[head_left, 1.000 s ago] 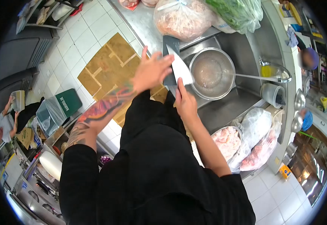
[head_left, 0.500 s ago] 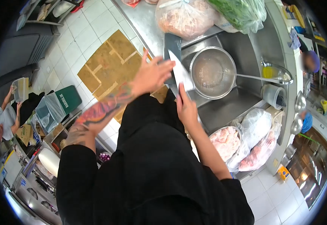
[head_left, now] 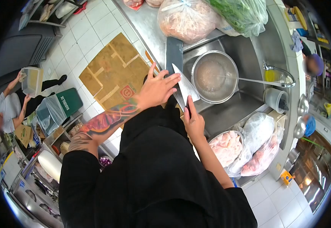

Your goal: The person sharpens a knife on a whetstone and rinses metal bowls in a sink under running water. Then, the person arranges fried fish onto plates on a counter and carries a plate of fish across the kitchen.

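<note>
Over a flat dark slab (head_left: 174, 53), the right hand (head_left: 194, 124) grips a triangular metal knife (head_left: 188, 88), left hand (head_left: 156, 89) splayed.

1. Knife (head_left: 186, 89) handle: mostly hidden in right hand (head_left: 194, 124).
2. Dark slab (head_left: 174, 55): partly covered by blade and left hand (head_left: 154, 90); fingertip contact unclear.
3. Meat bag (head_left: 188, 22), greens bag (head_left: 243, 19): cut off, top edge.
4. Bowl (head_left: 215, 100): contents murky, can't identify.
5. Co-worker (head_left: 6, 108) at left, person in purple cap (head_left: 318, 64): faces blurred.
6. Lower-left utensils (head_left: 30, 195): too small.
</note>
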`<action>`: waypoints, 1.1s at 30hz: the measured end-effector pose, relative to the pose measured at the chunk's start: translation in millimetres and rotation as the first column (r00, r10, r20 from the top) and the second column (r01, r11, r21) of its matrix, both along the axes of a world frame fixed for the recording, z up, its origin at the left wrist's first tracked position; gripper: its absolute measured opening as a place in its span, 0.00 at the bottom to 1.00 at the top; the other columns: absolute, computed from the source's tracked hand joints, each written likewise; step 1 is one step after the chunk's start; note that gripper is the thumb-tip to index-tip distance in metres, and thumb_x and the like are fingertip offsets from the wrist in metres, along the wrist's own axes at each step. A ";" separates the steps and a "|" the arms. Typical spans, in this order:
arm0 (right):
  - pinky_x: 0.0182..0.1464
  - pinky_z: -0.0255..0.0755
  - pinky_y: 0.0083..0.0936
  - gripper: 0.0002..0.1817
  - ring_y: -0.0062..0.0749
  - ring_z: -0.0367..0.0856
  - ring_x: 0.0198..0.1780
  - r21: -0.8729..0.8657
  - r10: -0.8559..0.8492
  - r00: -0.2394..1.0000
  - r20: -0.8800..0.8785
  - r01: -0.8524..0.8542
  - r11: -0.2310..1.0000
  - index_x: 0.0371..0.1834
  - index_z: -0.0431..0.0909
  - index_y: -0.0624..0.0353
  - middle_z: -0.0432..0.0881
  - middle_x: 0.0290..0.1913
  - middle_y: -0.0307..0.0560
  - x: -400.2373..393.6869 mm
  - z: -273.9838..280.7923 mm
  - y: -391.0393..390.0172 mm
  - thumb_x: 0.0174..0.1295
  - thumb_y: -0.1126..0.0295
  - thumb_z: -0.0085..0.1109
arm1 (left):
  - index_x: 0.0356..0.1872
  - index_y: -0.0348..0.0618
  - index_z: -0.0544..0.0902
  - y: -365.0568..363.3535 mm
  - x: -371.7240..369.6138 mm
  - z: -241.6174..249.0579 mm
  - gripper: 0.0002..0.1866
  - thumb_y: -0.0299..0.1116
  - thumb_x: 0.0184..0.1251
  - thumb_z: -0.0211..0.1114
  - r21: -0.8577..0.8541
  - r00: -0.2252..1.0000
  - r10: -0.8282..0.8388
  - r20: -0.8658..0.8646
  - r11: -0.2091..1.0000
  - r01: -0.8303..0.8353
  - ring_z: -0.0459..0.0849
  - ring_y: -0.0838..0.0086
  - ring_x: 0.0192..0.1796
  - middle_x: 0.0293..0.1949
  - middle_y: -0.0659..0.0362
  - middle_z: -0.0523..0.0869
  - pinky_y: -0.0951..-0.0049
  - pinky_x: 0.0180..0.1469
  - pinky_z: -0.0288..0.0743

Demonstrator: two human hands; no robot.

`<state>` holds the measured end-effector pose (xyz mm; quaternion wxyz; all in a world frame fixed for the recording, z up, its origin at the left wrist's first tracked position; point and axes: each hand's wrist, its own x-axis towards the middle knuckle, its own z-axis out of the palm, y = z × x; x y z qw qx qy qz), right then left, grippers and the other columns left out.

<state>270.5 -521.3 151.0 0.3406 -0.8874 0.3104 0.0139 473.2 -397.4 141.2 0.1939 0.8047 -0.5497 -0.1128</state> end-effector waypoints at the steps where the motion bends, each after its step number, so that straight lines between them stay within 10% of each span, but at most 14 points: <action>1: 0.33 0.78 0.45 0.30 0.57 0.87 0.34 0.010 0.009 1.000 -0.007 -0.009 1.000 0.77 0.68 0.44 0.88 0.39 0.61 -4.9 4.2 2.2 0.71 0.65 0.60 | 0.68 0.60 0.78 -0.9 5.5 -2.0 0.23 0.47 0.75 0.59 0.003 1.000 -0.002 -0.004 1.000 0.002 0.76 0.61 0.65 0.69 0.73 0.78 0.30 0.76 0.43; 5: 0.28 0.74 0.48 0.29 0.58 0.82 0.25 -0.203 0.093 0.994 0.065 -0.078 0.976 0.75 0.70 0.49 0.82 0.22 0.56 64.4 -16.7 -18.0 0.70 0.64 0.62 | 0.69 0.60 0.77 -22.3 62.2 -10.4 0.23 0.45 0.75 0.58 -0.033 0.979 0.100 0.180 0.995 -0.095 0.76 0.61 0.65 0.69 0.73 0.78 0.30 0.76 0.43; 33: 0.33 0.78 0.43 0.22 0.53 0.87 0.31 0.027 0.037 0.999 0.039 -0.038 0.999 0.67 0.80 0.41 0.88 0.33 0.54 -1.4 7.5 -6.4 0.69 0.63 0.63 | 0.70 0.54 0.76 15.7 -8.3 14.0 0.27 0.46 0.72 0.61 0.079 0.990 0.138 0.001 0.987 -0.137 0.75 0.61 0.63 0.72 0.69 0.75 0.30 0.75 0.45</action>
